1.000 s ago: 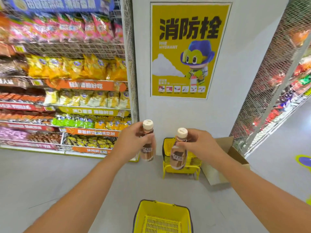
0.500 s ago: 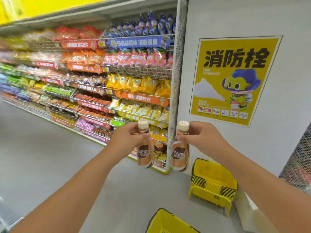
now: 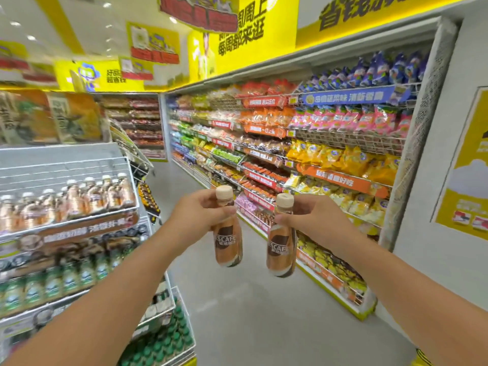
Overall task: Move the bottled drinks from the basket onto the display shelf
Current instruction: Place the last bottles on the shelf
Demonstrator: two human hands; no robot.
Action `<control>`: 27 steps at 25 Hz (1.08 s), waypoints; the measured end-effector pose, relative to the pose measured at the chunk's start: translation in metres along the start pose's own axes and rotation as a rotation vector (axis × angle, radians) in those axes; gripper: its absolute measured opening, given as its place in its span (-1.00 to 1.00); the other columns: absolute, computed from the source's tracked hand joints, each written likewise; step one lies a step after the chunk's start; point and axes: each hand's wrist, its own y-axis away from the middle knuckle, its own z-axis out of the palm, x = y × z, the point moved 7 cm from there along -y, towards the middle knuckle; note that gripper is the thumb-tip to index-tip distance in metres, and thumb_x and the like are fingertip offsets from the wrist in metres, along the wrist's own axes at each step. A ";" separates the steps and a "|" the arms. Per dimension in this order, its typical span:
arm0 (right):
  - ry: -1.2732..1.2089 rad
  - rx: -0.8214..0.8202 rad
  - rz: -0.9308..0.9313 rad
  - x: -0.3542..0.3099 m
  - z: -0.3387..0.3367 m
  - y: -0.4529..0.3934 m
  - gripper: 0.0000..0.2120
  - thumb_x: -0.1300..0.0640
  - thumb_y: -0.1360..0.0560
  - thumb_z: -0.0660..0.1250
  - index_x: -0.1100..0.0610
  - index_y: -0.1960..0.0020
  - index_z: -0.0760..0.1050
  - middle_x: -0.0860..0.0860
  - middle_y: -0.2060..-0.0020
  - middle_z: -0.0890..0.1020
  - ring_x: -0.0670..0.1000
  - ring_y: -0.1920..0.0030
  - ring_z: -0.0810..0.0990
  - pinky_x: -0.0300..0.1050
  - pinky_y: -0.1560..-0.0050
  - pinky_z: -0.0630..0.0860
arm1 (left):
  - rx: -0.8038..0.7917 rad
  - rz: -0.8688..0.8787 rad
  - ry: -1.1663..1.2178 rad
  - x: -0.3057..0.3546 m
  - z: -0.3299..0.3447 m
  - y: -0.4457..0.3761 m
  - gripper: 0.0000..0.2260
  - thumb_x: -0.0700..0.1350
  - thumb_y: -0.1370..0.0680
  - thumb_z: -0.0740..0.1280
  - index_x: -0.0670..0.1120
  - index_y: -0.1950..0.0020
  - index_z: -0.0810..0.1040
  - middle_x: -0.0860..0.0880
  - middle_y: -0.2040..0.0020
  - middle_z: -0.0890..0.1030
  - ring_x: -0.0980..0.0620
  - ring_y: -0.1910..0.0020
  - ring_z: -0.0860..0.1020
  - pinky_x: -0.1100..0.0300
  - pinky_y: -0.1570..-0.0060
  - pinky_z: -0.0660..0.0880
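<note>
Two bottled coffee drinks hang in mid-air over the aisle, one to each hand, both carried by the neck with the caps up and the bodies dangling below the fingers. The left bottle (image 3: pixel 227 240) tilts a little, its base swinging toward the right; the right bottle (image 3: pixel 281 243) hangs closer to upright. Their long axes run near vertical, so each should need only a small correction to stand on a shelf.

The left hand (image 3: pixel 196 215) wraps its fingers and thumb round the neck just under the cream cap, which stands clear above the knuckles. The right hand (image 3: pixel 310 219) grips the other bottle the same way, thumb across the shoulder of the bottle. The bottles sit just beside each other without touching.

The display shelf (image 3: pixel 71 213) lies to the left of both hands, a tilted wire tier already holding a row of bottles that look alike, though blur hides the labels. The left hand is the nearer one, so its bottle would likely go in first, with the right crossing over after. Lower tiers carry green-capped bottles (image 3: pixel 158 342). The snack shelving (image 3: pixel 317 159) along the right wall is well apart from the job. The basket is not in view.
</note>
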 end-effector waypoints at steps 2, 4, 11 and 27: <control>-0.011 -0.047 -0.033 -0.027 0.049 -0.009 -0.83 0.09 -0.42 0.60 -0.07 0.02 0.72 -0.18 0.16 0.76 -0.14 0.07 0.72 -0.23 0.08 0.56 | 0.051 -0.002 -0.017 -0.007 -0.054 0.014 -0.78 -0.16 -0.45 0.57 0.09 -0.02 0.67 0.08 0.07 0.76 0.08 0.06 0.72 -0.09 -0.06 0.66; 0.005 -0.089 -0.050 -0.054 0.105 -0.020 -0.84 0.04 -0.41 0.60 -0.09 0.02 0.73 -0.17 0.15 0.76 -0.07 0.03 0.73 -0.04 0.00 0.63 | 0.096 -0.014 -0.029 -0.017 -0.116 0.029 -0.78 -0.16 -0.46 0.57 0.08 -0.03 0.68 0.08 0.06 0.76 0.05 0.04 0.72 -0.11 -0.06 0.66; -0.089 -0.218 -0.097 -0.146 0.308 -0.055 -0.87 0.10 -0.43 0.59 -0.01 0.04 0.73 -0.08 0.14 0.77 -0.07 0.06 0.73 -0.15 0.03 0.62 | 0.172 -0.043 -0.167 -0.056 -0.334 0.062 -0.76 -0.08 -0.45 0.58 0.06 -0.10 0.70 0.13 0.06 0.75 0.12 0.05 0.71 0.08 0.04 0.66; -0.160 -0.474 -0.189 -0.195 0.586 -0.236 -0.85 0.01 -0.42 0.59 0.00 0.03 0.74 -0.09 0.19 0.76 -0.09 0.15 0.71 -0.25 0.20 0.54 | 0.432 -0.160 -0.186 -0.174 -0.577 -0.028 -0.78 -0.17 -0.47 0.56 0.00 -0.07 0.69 0.07 0.07 0.75 0.20 0.14 0.70 0.42 0.31 0.51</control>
